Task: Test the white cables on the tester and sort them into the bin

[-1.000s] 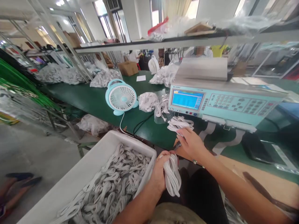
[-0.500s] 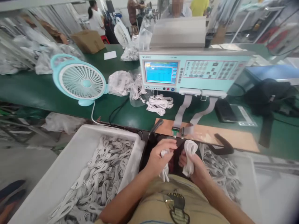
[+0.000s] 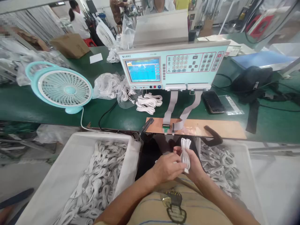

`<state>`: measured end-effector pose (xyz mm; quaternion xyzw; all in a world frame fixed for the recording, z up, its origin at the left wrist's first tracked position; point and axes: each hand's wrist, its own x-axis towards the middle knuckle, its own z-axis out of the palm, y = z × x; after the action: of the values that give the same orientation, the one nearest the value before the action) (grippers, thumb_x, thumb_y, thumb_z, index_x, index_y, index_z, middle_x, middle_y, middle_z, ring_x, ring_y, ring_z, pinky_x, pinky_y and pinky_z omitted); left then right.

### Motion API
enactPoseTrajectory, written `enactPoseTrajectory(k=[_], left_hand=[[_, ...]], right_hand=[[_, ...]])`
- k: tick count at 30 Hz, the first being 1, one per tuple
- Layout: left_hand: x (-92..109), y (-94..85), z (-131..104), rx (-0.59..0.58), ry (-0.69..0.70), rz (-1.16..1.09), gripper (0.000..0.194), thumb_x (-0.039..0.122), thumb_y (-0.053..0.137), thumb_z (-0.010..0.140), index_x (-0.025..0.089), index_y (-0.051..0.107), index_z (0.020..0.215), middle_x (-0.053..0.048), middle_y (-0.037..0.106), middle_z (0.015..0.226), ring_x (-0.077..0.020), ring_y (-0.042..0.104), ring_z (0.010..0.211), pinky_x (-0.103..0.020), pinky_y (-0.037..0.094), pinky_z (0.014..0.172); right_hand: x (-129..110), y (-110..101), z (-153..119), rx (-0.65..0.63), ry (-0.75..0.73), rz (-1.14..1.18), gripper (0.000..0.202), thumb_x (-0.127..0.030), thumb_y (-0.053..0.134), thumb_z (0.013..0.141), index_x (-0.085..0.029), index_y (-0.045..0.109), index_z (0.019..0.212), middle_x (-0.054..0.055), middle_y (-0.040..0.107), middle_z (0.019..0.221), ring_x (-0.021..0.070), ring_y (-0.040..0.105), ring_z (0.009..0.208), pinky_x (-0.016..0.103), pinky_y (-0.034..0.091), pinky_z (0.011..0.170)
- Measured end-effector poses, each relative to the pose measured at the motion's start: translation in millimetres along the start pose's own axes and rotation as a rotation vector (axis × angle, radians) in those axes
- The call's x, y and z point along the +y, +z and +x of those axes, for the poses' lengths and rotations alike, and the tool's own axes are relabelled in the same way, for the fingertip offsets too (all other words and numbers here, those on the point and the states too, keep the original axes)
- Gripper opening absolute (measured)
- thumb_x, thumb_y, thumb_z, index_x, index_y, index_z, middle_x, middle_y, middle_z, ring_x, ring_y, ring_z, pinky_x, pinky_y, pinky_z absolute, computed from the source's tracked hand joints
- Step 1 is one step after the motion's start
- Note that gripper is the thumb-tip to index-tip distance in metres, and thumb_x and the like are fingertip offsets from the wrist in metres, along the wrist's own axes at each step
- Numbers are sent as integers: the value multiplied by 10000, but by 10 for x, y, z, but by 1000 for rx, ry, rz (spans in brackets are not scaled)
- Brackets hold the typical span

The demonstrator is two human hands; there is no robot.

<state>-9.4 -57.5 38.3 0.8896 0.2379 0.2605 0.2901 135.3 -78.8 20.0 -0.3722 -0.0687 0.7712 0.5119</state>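
A coiled white cable bundle (image 3: 186, 151) stands upright in my right hand (image 3: 194, 162), which is closed around it. My left hand (image 3: 167, 167) has its fingers bent in against the lower part of that bundle. A sliver of white shows at the left hand's far side; most of the cable in that palm is hidden. Just beyond my hands, two small connectors hang at the bench edge, one on a green circuit board (image 3: 166, 127). Grey ribbon cables (image 3: 170, 107) link them to a pale blue tester (image 3: 192, 76) with a lit screen.
White bins hold many coiled cables, a left bin (image 3: 82, 137) and a right bin (image 3: 243, 156). On the green bench (image 3: 110, 120) are a fan (image 3: 70, 90), bagged cables (image 3: 106, 85), loose cable bundles (image 3: 149, 103) and a phone (image 3: 213, 102). Black clamp handles (image 3: 213, 137) jut near the board. People are behind.
My left hand has moved right and now meets the bundle in my right hand. The cable hanging from my left hand is mostly out of sight. The camera view has shifted.
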Motion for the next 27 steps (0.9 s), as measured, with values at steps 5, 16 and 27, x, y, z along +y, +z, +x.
enactPoseTrajectory(k=[5, 16, 27], left_hand=[[-65, 9, 4, -71, 143, 127, 196, 191, 412, 845, 146, 600, 874, -53, 589, 775, -141, 512, 734, -275, 455, 744], [-153, -176, -15, -35, -17, -242, 160, 107, 487, 706, 139, 624, 781, -44, 605, 734, -113, 532, 676, -209, 439, 629], [-239, -31, 64, 428, -403, -318, 64, 130, 528, 716, 158, 584, 731, -16, 524, 740, -114, 501, 692, -223, 413, 649]], right_hand=[[95, -183, 56, 88, 53, -260, 468, -545, 583, 740, -139, 656, 962, 83, 615, 848, 222, 573, 752, 289, 471, 654], [-332, -128, -150, -673, -204, -1162, 356, -395, 399, 936, -153, 653, 872, 50, 559, 806, 185, 513, 753, 268, 403, 690], [-151, -104, 181, -195, -247, -792, 299, -438, 590, 812, -144, 579, 759, -6, 506, 648, 122, 427, 567, 207, 331, 517]])
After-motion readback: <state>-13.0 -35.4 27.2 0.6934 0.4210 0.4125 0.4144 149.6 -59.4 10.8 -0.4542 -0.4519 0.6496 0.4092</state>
